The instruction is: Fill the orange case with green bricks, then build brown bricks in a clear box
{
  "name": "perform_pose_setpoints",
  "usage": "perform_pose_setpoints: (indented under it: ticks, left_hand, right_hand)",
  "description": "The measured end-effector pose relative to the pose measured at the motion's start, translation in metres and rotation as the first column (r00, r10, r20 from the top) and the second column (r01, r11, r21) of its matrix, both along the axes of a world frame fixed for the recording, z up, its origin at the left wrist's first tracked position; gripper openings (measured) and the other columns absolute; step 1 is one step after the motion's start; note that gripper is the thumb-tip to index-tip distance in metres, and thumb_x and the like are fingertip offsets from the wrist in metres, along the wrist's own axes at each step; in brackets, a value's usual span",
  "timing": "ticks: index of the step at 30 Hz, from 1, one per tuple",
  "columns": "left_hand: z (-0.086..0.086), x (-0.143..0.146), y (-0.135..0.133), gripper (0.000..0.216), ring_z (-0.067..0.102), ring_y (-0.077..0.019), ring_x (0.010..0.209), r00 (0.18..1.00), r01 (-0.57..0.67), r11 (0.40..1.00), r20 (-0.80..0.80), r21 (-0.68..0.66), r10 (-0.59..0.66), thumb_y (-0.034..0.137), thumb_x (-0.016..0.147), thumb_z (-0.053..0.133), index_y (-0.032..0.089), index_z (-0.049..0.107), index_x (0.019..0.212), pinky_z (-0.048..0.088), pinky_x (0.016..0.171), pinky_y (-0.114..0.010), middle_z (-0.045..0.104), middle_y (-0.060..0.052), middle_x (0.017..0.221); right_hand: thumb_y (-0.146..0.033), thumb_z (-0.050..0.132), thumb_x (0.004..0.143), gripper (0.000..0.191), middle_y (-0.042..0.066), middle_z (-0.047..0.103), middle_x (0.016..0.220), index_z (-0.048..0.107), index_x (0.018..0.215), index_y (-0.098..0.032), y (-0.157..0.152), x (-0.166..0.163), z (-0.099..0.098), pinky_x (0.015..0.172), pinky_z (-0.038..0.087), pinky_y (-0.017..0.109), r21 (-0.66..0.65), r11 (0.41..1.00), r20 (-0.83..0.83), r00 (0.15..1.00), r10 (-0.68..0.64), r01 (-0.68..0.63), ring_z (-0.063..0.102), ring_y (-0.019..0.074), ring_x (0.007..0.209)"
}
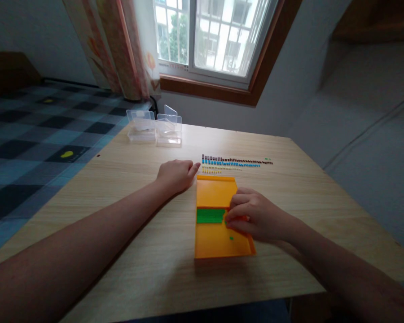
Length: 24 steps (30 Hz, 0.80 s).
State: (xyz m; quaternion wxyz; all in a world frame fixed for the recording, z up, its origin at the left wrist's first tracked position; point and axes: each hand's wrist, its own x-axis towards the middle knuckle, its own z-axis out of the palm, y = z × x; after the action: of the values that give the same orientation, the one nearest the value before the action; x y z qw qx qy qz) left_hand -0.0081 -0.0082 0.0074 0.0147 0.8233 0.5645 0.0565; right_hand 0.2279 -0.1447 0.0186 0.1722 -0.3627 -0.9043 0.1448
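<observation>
Head camera: orange tray point(215, 193), six o'clock from coloured rows point(230, 163).
Right hand point(247, 213): tray's three o'clock, fingertips bunched; can't tell if pinching.
Left hand point(177, 176): eleven o'clock, fingers curled, grip hidden.
Green bits point(209, 216): nudge softly, you'll spill fewer.

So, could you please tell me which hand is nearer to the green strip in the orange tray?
Right. The right hand is at the right end of the green strip; the left hand is farther off, left of the far end of the orange tray.
</observation>
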Motion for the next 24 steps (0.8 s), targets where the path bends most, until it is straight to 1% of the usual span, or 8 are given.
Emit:
perform_pose_setpoints:
  ticks: [6,12,17,21,24]
  left_hand:
    - [-0.0025,-0.0011,0.0008,0.069,0.071,-0.0316,0.092,1.000,0.010,1.000,0.011,0.024,-0.010,0.060,0.101,0.019,0.022,0.077,0.100,0.045,0.072,-0.037,0.078,-0.014,0.102]
    - [-0.0065,-0.0020,0.0027,0.068,0.071,-0.0299,0.089,1.000,0.019,0.999,0.021,0.048,-0.020,0.060,0.102,0.020,0.023,0.076,0.097,0.044,0.071,-0.036,0.078,-0.013,0.099]
    - [-0.0063,-0.0016,0.0027,0.068,0.071,-0.0303,0.090,1.000,0.015,0.999,0.021,0.047,-0.016,0.060,0.102,0.020,0.023,0.077,0.098,0.044,0.070,-0.036,0.078,-0.013,0.100]
    - [-0.0051,-0.0015,0.0017,0.068,0.071,-0.0303,0.093,1.000,0.013,0.999,0.020,0.033,-0.014,0.060,0.102,0.019,0.023,0.077,0.100,0.045,0.073,-0.037,0.078,-0.012,0.102]
    - [-0.0045,-0.0013,0.0012,0.068,0.071,-0.0316,0.092,1.000,0.011,0.999,0.022,0.036,-0.012,0.060,0.102,0.020,0.023,0.077,0.099,0.045,0.072,-0.037,0.078,-0.013,0.101]
  right_hand:
    - [-0.020,0.065,0.094,0.015,0.006,0.072,0.086,0.079,0.090,-0.020,-0.0021,0.0012,0.0045,0.081,0.043,0.035,-0.015,0.998,0.008,0.998,0.068,-0.068,0.059,0.0189,0.083]
    - [-0.023,0.062,0.098,0.020,0.006,0.072,0.085,0.080,0.089,-0.021,-0.0011,-0.0005,0.0008,0.078,0.043,0.035,0.015,0.997,0.000,0.997,0.076,-0.076,0.058,0.0189,0.081]
    - [-0.024,0.060,0.100,0.022,0.007,0.071,0.083,0.080,0.090,-0.021,-0.0002,0.0005,-0.0026,0.077,0.043,0.035,0.057,0.995,-0.004,0.996,0.085,-0.084,0.058,0.0193,0.081]
    - [-0.024,0.060,0.099,0.021,0.006,0.071,0.083,0.079,0.090,-0.021,0.0001,0.0013,-0.0032,0.078,0.043,0.035,0.053,0.995,0.004,0.997,0.079,-0.080,0.058,0.0193,0.081]
    - [-0.025,0.059,0.100,0.022,0.006,0.071,0.084,0.079,0.091,-0.021,0.0006,0.0009,-0.0038,0.079,0.043,0.035,0.044,0.996,0.021,0.997,0.079,-0.080,0.058,0.0192,0.082]
